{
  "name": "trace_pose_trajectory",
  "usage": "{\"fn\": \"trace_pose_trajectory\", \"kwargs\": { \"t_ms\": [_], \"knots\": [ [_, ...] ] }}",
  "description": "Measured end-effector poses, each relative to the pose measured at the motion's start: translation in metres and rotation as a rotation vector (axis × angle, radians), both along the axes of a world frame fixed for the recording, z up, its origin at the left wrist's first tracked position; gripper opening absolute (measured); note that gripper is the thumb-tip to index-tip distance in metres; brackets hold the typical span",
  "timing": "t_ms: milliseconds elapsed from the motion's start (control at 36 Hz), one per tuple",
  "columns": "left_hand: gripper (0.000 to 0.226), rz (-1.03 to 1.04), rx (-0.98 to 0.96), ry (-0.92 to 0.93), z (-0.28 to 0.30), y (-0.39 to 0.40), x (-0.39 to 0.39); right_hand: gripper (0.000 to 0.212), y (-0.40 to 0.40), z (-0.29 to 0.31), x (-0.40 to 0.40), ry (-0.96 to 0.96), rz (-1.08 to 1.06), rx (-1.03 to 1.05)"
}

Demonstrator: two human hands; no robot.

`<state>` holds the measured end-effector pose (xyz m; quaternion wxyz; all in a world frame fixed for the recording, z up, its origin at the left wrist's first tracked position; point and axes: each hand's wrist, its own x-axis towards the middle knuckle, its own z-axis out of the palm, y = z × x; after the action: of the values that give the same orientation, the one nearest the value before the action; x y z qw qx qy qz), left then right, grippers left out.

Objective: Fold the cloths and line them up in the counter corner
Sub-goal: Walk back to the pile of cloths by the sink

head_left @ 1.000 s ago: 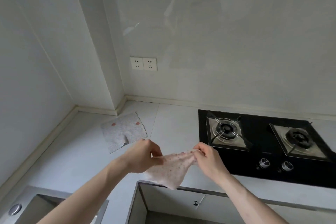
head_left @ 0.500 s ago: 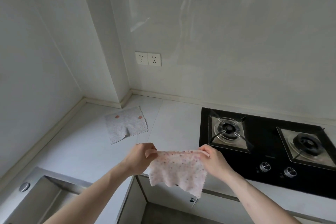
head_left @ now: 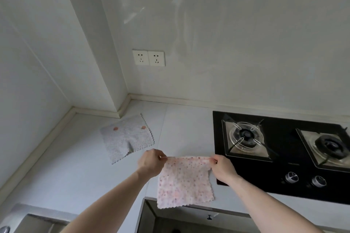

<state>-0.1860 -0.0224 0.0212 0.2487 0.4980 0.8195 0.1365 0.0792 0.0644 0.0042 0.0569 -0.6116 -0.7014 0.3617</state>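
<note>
Cloth (head_left: 184, 180) now hangs flat and fully spread in front of me; a second ago it was still bunched between my hands, and half a second ago only partly opened. My left hand (head_left: 150, 162) pinches its top left corner and my right hand (head_left: 223, 169) pinches the top right corner, so the pink spotted square drapes straight down over the near edge of the counter (head_left: 66, 176), clear of the surface. I judge that the shaking-out is done and the cloth is ready for its first fold, whether I do it in the air or lay it down first. The other cloth (head_left: 126, 138), grey with two orange spots, lies open on the counter near the far left corner, just beside the wall, and it looks unfolded with a small ridge near its front edge. The stove (head_left: 284, 157) sits to the right, close to my right hand. Neither cloth is folded yet.
</note>
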Motion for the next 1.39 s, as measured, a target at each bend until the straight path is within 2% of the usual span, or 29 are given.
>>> {"fn": "trace_pose_trajectory", "kwargs": {
  "t_ms": [139, 222, 361, 611, 694, 917, 1028, 1139, 1167, 1278, 1389],
  "knots": [
    [0.021, 0.007, 0.064, -0.009, -0.011, 0.012, -0.007, 0.030, 0.006, 0.001, -0.008, 0.030, -0.048, 0.048],
    [0.021, 0.021, 0.090, 0.014, -0.017, 0.008, -0.007, 0.022, 0.004, -0.001, -0.007, 0.059, -0.054, 0.078],
    [0.017, -0.064, 0.111, 0.036, -0.034, -0.024, -0.001, 0.019, -0.016, -0.015, -0.001, 0.017, 0.056, 0.047],
    [0.027, -0.428, -0.014, 0.156, -0.069, -0.063, 0.006, 0.024, -0.041, -0.043, 0.007, -0.177, 0.229, 0.002],
    [0.025, -0.449, -0.074, 0.183, -0.075, -0.068, 0.010, 0.030, -0.044, -0.050, 0.006, -0.226, 0.246, -0.001],
    [0.027, -0.483, -0.165, 0.162, -0.084, -0.067, 0.012, 0.028, -0.051, -0.057, 0.005, -0.317, 0.281, 0.007],
    [0.032, -0.541, -0.134, 0.144, -0.073, -0.061, 0.016, 0.023, -0.054, -0.057, -0.002, -0.262, 0.127, 0.018],
    [0.052, -0.656, -0.182, 0.115, -0.070, -0.054, 0.029, 0.010, -0.052, -0.061, -0.009, -0.173, -0.084, -0.032],
    [0.056, -0.686, -0.206, 0.118, -0.071, -0.052, 0.034, 0.012, -0.051, -0.063, -0.011, -0.157, -0.117, -0.065],
    [0.066, -0.718, -0.304, 0.102, -0.076, -0.043, 0.053, 0.049, -0.049, -0.071, -0.012, -0.100, -0.240, -0.203],
    [0.068, -0.794, -0.382, 0.112, -0.078, -0.041, 0.063, 0.054, -0.045, -0.071, -0.012, -0.129, -0.276, -0.257]
  ]
}}
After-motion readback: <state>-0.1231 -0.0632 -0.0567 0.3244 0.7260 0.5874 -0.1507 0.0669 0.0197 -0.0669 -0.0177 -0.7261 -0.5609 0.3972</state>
